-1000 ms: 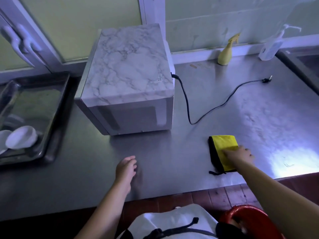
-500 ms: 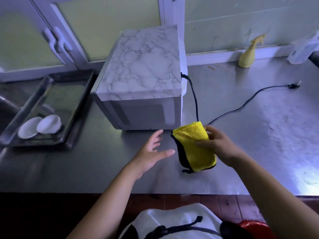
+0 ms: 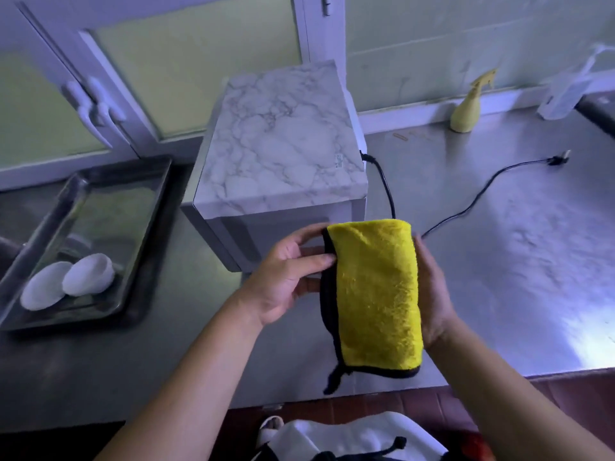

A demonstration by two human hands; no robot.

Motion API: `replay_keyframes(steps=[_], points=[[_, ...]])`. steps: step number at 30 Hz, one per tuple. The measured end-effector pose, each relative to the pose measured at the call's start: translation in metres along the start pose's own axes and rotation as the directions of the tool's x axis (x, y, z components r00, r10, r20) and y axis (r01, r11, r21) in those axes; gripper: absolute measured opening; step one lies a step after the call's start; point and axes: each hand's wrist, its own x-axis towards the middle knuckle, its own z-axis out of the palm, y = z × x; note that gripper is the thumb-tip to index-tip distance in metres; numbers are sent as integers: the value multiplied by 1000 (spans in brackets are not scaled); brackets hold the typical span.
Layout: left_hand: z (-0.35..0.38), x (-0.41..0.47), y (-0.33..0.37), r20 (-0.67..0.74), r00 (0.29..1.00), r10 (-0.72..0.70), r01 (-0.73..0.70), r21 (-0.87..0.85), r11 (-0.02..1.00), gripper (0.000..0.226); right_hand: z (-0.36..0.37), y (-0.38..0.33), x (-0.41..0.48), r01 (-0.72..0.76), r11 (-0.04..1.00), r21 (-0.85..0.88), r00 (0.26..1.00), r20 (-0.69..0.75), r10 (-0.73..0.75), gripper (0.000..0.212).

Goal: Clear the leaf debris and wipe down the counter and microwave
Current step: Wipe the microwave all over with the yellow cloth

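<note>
Left hand (image 3: 286,277) pinches the yellow cloth (image 3: 376,294); right hand (image 3: 432,294) fingers lie hidden behind it, grip unclear.

left forearm (image 3: 186,387): bare from the wrist to the frame edge at 7 o'clock.
right forearm (image 3: 519,394): bare from the wrist to the frame edge at 4 o'clock.
left hand (image 3: 286,277): bare, fingers and thumb uncovered.
right hand (image 3: 434,294): bare, seen edge-on.
garment (image 3: 349,434): white fabric with soft folds, at 6 o'clock on the frame's bottom edge. Dark patches sit at its 7 and 5 o'clock corners; can't tell what they are.
cord (image 3: 376,453): black drawstring or strap running across the white fabric, with a knotted end toward its 2 o'clock.
foot (image 3: 271,427): at the garment's 9 o'clock, under a white band, possibly a slipper. Too blurred to confirm.
</note>
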Motion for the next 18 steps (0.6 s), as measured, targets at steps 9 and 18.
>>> replay_keyframes(steps=[9, 18], points=[[-80, 14, 68, 74, 926, 370, -311, 705, 638, 27, 35, 84, 39, 154, 970, 186, 953, -287, -96, 71], [-125, 119, 109, 294, 945, 144, -296, 955, -12, 49, 54, 69, 80, 628, 749, -211, 336, -794, -506, 58]])
